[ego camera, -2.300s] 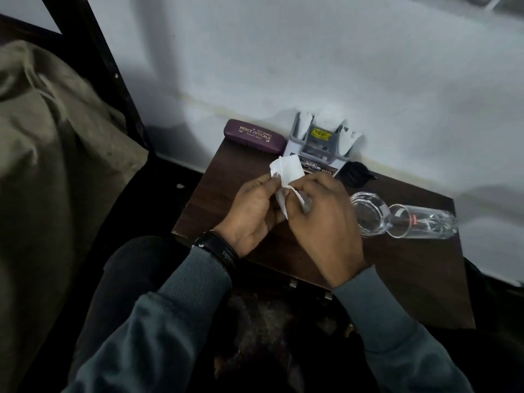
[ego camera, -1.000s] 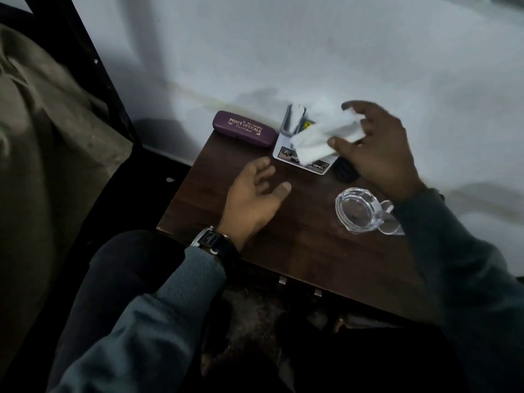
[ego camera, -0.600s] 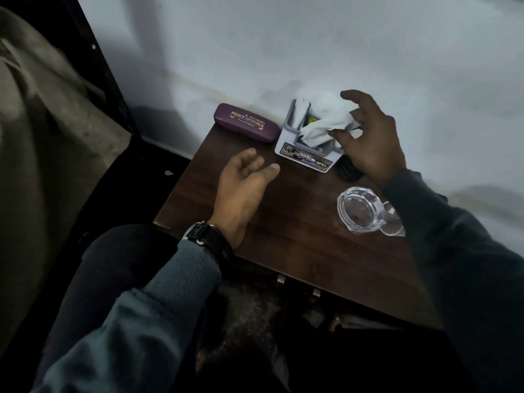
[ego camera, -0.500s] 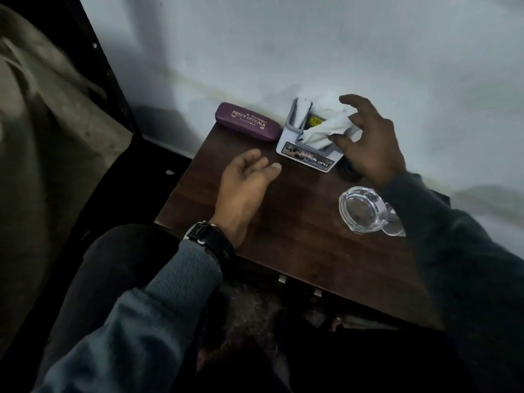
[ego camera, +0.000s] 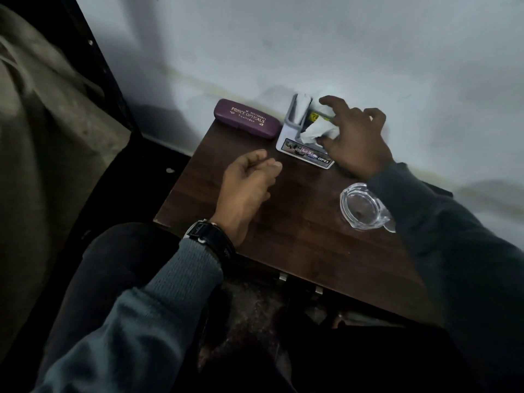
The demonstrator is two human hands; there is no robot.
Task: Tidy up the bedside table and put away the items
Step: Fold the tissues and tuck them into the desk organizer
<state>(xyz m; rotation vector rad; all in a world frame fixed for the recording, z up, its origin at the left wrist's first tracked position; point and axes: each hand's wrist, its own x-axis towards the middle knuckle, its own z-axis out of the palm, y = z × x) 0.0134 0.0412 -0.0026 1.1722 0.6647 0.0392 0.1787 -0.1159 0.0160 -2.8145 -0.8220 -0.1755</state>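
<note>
Since half a second back the right hand (ego camera: 357, 140) has dropped lower over the holder (ego camera: 295, 131) and carried the tissue (ego camera: 319, 131) down with it; the wad now sits at the holder's mouth, upper centre-right of the frame, against the wall (ego camera: 340, 52). Left hand (ego camera: 249, 182) unchanged: resting on the table (ego camera: 297, 245) at centre frame, fingers loosely curled, nothing in them, watch (ego camera: 208, 239) at the wrist. Right-hand fingers are curved over the wad from above, index stretched toward the far side, thumb under the near edge, so the tissue is clamped between thumb and fingers. How deep it sits in the compartment cannot be told; the hand covers that side. Handling judgement: tissue is near weightless, soft, no stiffness, and crushes to any shape. It will likely spring back out unless pushed in firmly, so press on the middle of the wad with the fingertips, not by a loose corner, which could tear. Holder looks like light plastic and may slide or tip toward the wall under that push; the free left hand could steady its printed front face. Case (ego camera: 246, 119) lies just left of the holder, upper centre, closed; rigid shell, easy to take across its width. Ashtray (ego camera: 364, 207), right of centre, partly under the right sleeve, is clear glass: probably heavy, slick, breakable; best taken by the thick rim.
</note>
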